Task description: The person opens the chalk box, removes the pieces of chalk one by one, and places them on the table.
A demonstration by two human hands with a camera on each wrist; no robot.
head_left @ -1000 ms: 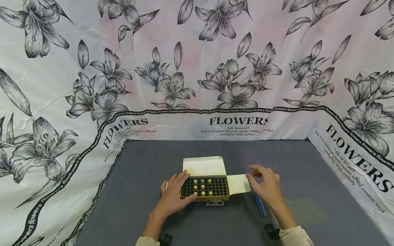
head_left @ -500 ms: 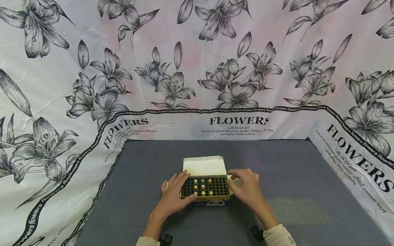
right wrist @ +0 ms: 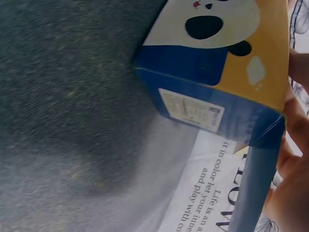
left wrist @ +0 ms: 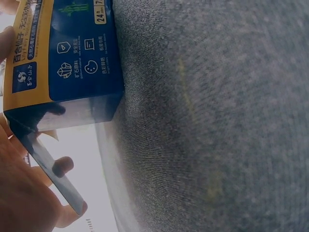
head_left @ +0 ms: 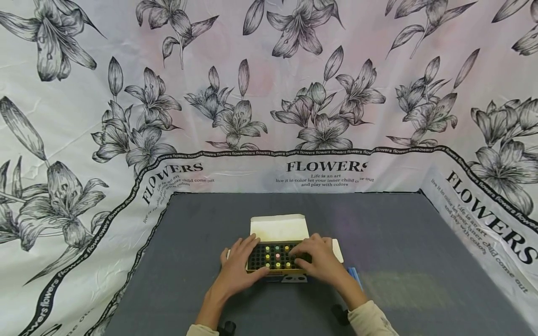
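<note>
An open box of chalk [head_left: 279,271] stands mid-table, with several short yellow, green and pink sticks of chalk [head_left: 278,257] upright in its black holed tray [head_left: 257,261]. My left hand [head_left: 237,270] grips the box's left end, thumb along the front edge. In the left wrist view its fingers lie around the side flap [left wrist: 53,169]. My right hand [head_left: 321,261] hovers over the tray's right part, fingers bent, index fingertip and thumb apart near the right column of chalk. No piece of chalk shows in it. That hand hides the tray's right end.
The box's back lid [head_left: 279,227] stands raised, and its white right flap [head_left: 337,251] sticks outward. Thin blue sticks [head_left: 355,277] lie on the grey table [head_left: 189,224], right of the box. Flower-printed cloth [head_left: 328,170] surrounds the table.
My right hand has moved left, from the outer end of the right flap to over the tray. My left hand and the box stay in place.
</note>
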